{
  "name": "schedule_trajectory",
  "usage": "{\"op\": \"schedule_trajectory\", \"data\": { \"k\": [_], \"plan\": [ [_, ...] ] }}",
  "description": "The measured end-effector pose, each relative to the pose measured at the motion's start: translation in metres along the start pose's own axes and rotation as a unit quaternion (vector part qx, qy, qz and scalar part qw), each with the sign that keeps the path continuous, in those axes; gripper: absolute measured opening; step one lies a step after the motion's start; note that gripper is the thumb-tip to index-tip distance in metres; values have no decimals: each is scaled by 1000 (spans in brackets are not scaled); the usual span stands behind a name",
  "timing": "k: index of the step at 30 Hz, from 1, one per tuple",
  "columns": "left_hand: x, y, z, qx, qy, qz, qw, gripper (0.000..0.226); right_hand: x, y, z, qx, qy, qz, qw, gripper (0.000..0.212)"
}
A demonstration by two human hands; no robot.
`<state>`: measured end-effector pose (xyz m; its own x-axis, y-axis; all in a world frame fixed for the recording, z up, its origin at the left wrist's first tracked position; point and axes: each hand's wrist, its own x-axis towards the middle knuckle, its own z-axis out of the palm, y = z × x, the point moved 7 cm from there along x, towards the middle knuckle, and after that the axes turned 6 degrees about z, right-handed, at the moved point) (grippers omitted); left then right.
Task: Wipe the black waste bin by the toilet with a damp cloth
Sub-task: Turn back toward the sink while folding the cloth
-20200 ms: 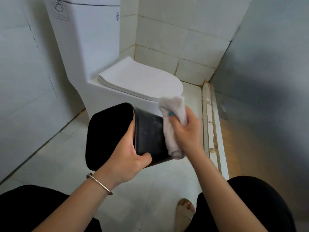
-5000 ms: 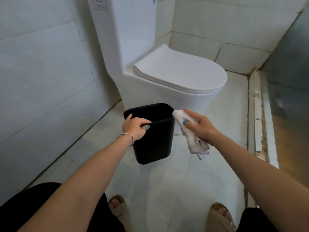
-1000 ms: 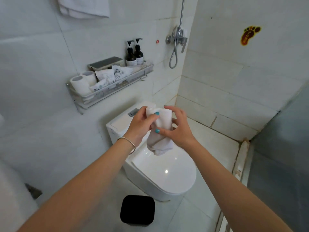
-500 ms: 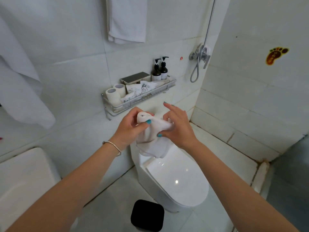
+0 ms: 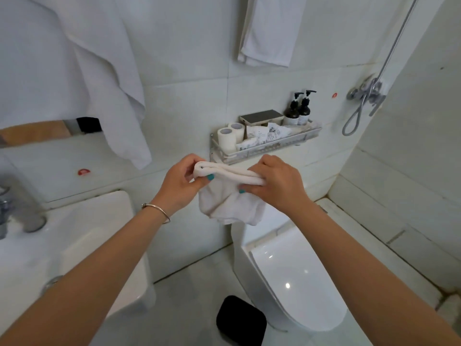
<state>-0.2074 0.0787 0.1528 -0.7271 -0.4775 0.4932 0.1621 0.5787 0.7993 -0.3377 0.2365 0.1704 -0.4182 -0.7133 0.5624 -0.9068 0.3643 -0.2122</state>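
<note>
Head view, looking down over two outstretched bare forearms. At the lower edge, nearest the viewer, the black waste bin (image 5: 241,321) stands upright on the pale tiled floor (image 5: 189,290), just beside the left flank of the white toilet (image 5: 294,278) and well below both hands; neither hand touches it. The toilet lid is closed and glossy. To the left, a white washbasin (image 5: 82,236) projects from the wall, with part of a chrome tap (image 5: 5,211) at the frame edge.

At mid-height the white cloth (image 5: 230,201) is held up in the air between the two hands. The left hand (image 5: 178,184), with a thin metal bangle (image 5: 159,211) on its wrist, pinches the cloth's rolled upper edge between thumb and curled fingers. The right hand (image 5: 277,182) grips the other end of that edge, fingers curled over it and thumb beneath. The rest of the cloth hangs loose below the hands, in front of the toilet cistern.

Behind the hands, a wall-mounted wire shelf (image 5: 267,143) carries two toilet rolls (image 5: 230,136), small sachets, a flat box and two dark pump bottles (image 5: 299,109). Farther back, a large white towel (image 5: 104,71) hangs at upper left and a smaller folded towel (image 5: 272,31) at upper centre. A chrome shower mixer (image 5: 369,92) with its hose is fixed to the wall at right.
</note>
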Motion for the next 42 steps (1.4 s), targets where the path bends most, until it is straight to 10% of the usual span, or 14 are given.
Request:
{"op": "schedule_trajectory", "data": {
  "k": [15,28,37,42],
  "plan": [
    [-5,-88,-135,-28,41,-84,995,8,56,-80,115,387,-110,270,875,19],
    [-54,-159,-198,-78,140,-304,939,14,89,-135,209,349,-252,285,857,40],
    [-97,-194,-224,-162,120,-414,888,15,65,-161,267,504,-412,399,646,25],
    [-120,-210,-216,-147,136,-430,881,11,51,-163,287,455,-404,401,685,27]
  ]
}}
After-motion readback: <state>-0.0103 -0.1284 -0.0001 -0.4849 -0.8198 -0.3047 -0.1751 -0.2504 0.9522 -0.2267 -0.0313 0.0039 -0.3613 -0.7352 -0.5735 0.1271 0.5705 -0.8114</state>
